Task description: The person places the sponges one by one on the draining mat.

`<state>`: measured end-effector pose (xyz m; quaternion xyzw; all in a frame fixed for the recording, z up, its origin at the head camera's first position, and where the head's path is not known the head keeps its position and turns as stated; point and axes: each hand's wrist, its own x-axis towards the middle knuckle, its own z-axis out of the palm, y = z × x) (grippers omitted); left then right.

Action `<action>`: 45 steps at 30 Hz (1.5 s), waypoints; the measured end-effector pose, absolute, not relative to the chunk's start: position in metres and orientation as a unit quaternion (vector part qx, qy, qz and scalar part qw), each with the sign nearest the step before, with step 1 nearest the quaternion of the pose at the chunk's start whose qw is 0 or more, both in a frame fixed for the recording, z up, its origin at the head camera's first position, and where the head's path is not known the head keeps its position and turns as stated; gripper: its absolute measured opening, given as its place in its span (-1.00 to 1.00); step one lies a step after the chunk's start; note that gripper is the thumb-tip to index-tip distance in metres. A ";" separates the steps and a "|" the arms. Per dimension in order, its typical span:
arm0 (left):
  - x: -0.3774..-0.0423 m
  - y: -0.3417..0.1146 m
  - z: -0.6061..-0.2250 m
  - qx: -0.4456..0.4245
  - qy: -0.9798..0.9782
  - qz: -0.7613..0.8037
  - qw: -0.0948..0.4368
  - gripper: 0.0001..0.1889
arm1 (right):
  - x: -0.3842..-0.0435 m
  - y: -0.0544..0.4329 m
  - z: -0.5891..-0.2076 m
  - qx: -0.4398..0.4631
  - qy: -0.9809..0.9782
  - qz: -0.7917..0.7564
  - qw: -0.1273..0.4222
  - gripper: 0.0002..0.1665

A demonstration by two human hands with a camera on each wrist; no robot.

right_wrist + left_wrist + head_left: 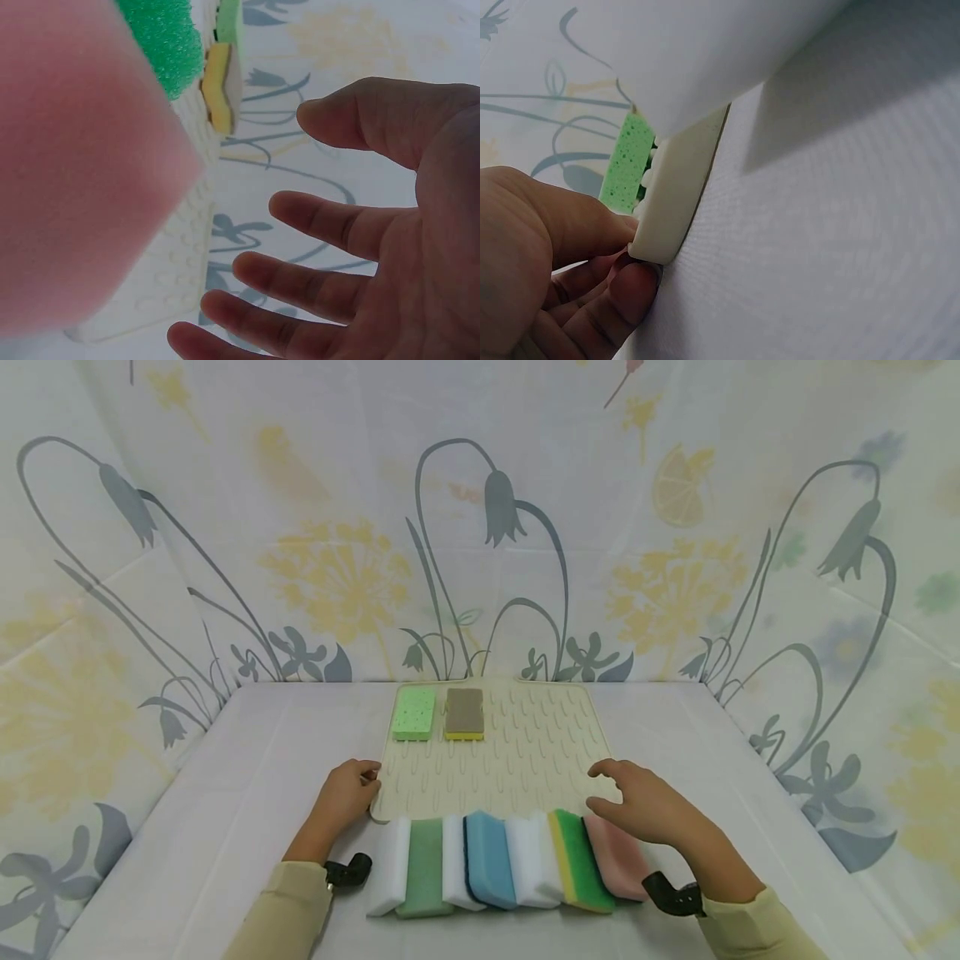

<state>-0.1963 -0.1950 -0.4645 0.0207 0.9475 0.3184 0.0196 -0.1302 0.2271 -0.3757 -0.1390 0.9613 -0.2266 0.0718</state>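
Note:
A cream ridged mat [540, 752] lies on the table, bearing a light green sponge [413, 712] and a yellow sponge with a brown top [464, 712] at its far left. My left hand [347, 797] is at the mat's left edge. In the left wrist view its thumb and fingers pinch the rim of the mat [676, 195]. By the right edge of the mat hovers my right hand [648, 802], fingers spread and loosely bent, holding nothing. A pink sponge [617, 860] stands just below it, large and blurred in the right wrist view.
Along the mat's near edge runs a row of sponges: white [390, 868], sage green [426, 868], another white, blue [491, 860], white again [532, 860], and green with yellow [581, 864]. A flower-patterned cloth [480, 568] rises behind and at both sides.

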 end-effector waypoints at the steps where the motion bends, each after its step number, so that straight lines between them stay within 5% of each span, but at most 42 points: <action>1: -0.196 -0.195 -0.465 0.020 0.948 0.318 0.020 -0.61 | -0.129 0.228 -0.376 -0.137 0.961 -0.228 0.073 -0.47; 45: -0.198 -0.195 -0.467 0.009 0.947 0.321 0.026 -0.61 | -0.103 0.238 -0.408 -0.075 0.952 -0.271 0.120 -0.59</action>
